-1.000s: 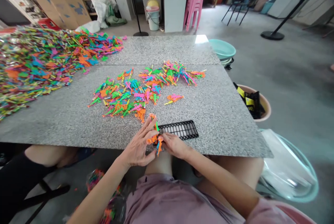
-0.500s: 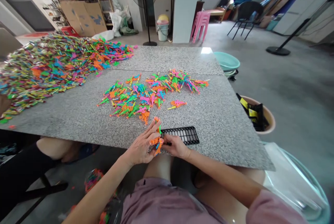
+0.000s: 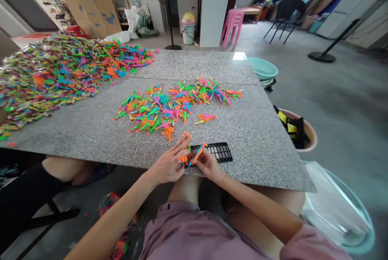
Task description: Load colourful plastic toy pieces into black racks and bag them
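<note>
My left hand [image 3: 166,166] is closed around several small plastic toys, with an orange end [image 3: 183,159] poking out by the thumb and orange and green bits above the fingers. My right hand [image 3: 211,168] pinches a blue and orange plastic toy [image 3: 197,154], tilted, just right of the left hand. Beneath both hands lies a black grid tray [image 3: 223,152] with rows of slots, its left end partly covered by the fingers. Beyond it are a loose heap of bright plastic toys [image 3: 154,114] and a pink and orange toy [image 3: 207,117] lying apart.
A large mound of wrapped colourful pieces [image 3: 54,74] covers the left of the speckled stone table [image 3: 257,138]. Another person's leg [image 3: 65,169] is at the left. Beside the right edge stand a tub with black items [image 3: 313,138] and teal basins [image 3: 263,68].
My right hand has moved slightly right, and the blue and orange toy is now up between its fingers, away from the left hand. My left hand has shifted slightly right.
</note>
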A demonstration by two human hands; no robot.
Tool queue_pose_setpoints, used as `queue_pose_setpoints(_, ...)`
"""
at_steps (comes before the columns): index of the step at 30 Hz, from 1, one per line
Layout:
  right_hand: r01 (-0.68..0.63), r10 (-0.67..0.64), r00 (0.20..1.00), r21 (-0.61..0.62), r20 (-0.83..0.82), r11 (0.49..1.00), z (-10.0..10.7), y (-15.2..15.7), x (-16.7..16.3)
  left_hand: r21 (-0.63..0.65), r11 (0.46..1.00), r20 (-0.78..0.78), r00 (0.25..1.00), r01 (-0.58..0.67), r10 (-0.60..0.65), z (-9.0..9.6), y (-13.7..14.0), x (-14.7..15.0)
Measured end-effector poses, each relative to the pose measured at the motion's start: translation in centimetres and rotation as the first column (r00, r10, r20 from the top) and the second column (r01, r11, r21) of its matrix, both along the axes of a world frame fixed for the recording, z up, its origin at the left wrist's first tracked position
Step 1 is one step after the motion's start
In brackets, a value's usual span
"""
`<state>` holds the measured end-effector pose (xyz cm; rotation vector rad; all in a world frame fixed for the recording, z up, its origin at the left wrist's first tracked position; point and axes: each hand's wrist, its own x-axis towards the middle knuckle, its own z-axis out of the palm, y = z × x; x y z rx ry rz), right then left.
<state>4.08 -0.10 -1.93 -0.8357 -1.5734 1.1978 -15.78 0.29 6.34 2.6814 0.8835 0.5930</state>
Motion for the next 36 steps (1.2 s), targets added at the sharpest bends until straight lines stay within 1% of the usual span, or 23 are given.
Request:
queue_pose_setpoints(2,0.032,-0.048,0.991,-0.128,-0.126,0.991,1.1,-0.1,0.6,0.000,1.000,0.010,1.000,-0.016,0.016,0.2,-0.1,0.0)
queue_pose_setpoints(3,0.044,-0.067,0.989,-0.170,-0.131,0.984,1.6,-0.2,1.1,-0.006,1.000,0.019,1.000,-0.022,0.022,0.2,-0.1,0.0)
queue_pose_setpoints(4,0.071,-0.091,0.991,-0.203,-0.095,0.977,2.1,-0.3,1.8,-0.015,1.000,0.028,0.999,-0.025,0.025,0.2,-0.2,0.0)
queue_pose_setpoints(6,0.180,-0.176,0.984,-0.245,0.035,0.953,2.6,-0.7,3.1,-0.034,0.999,0.044,0.999,-0.029,0.030,0.2,-0.4,0.0)
queue_pose_setpoints(8,0.291,-0.254,0.953,-0.260,0.166,0.921,2.5,-1.4,3.9,-0.047,0.998,0.049,0.998,-0.042,0.044,0.2,-0.7,0.3)
queue_pose_setpoints(9,0.317,-0.266,0.941,-0.269,0.209,0.909,2.3,-1.7,4.0,-0.048,0.997,0.051,0.997,-0.053,0.055,0.2,-0.8,0.4)
queue_pose_setpoints(10,0.317,-0.256,0.939,-0.289,0.231,0.903,2.1,-2.1,3.8,-0.047,0.997,0.053,0.997,-0.062,0.064,0.3,-0.9,0.5)
queue_pose_setpoints(13,0.238,-0.170,0.962,-0.352,0.213,0.905,1.7,-2.8,2.2,-0.048,0.996,0.045,0.996,-0.070,0.072,0.7,-1.0,0.8)
queue_pose_setpoints(15,0.229,-0.153,0.958,-0.325,0.244,0.918,1.9,-2.8,0.8,-0.051,0.997,0.028,0.998,-0.063,0.064,0.9,-1.0,0.9)
queue_pose_setpoints(16,0.248,-0.155,0.938,-0.288,0.312,0.925,2.1,-2.6,0.2,-0.052,0.997,0.022,0.998,-0.058,0.059,1.0,-1.0,0.9)
queue_pose_setpoints(17,0.271,-0.155,0.899,-0.243,0.409,0.931,2.4,-2.3,-0.3,-0.052,0.997,0.020,0.998,-0.054,0.055,1.0,-1.0,0.8)
queue_pose_setpoints(19,0.278,-0.124,0.770,-0.154,0.626,0.948,3.0,-1.8,-0.9,-0.052,0.998,0.027,0.998,-0.047,0.049,1.0,-1.0,0.8)
queue_pose_setpoints(21,0.252,-0.100,0.622,-0.078,0.777,0.965,3.5,-1.5,-1.2,-0.058,0.997,0.039,0.998,-0.052,0.054,1.0,-1.1,0.9)
queue_pose_setpoints(22,0.230,-0.097,0.570,-0.045,0.816,0.972,3.8,-1.4,-1.3,-0.065,0.996,0.047,0.997,-0.058,0.061,0.9,-1.2,0.9)
queue_pose_setpoints(24,0.180,-0.094,0.513,0.001,0.853,0.984,4.2,-1.3,-1.5,-0.084,0.994,0.064,0.995,-0.067,0.072,0.8,-1.4,1.1)
queue_pose_setpoints(26,0.140,-0.090,0.497,0.022,0.863,0.990,4.5,-1.1,-1.7,-0.101,0.993,0.087,0.994,-0.063,0.072,0.7,-1.4,1.2)
queue_pose_setpoints(29,0.109,-0.042,0.494,-0.014,0.869,0.994,4.8,-0.4,-1.9,-0.083,0.994,0.127,0.989,-0.066,0.077,0.0,-1.3,1.6)
queue_pose_setpoints(34,0.049,0.010,0.533,-0.043,0.846,0.998,4.9,0.6,-1.4,0.042,0.983,0.221,0.961,-0.176,0.163,-1.8,-0.8,2.0)
queue_pose_setpoints(36,-0.013,0.090,0.570,-0.100,0.817,0.995,5.1,1.6,-0.5,0.085,0.976,0.228,0.958,-0.200,0.177,-2.1,-0.6,1.9)
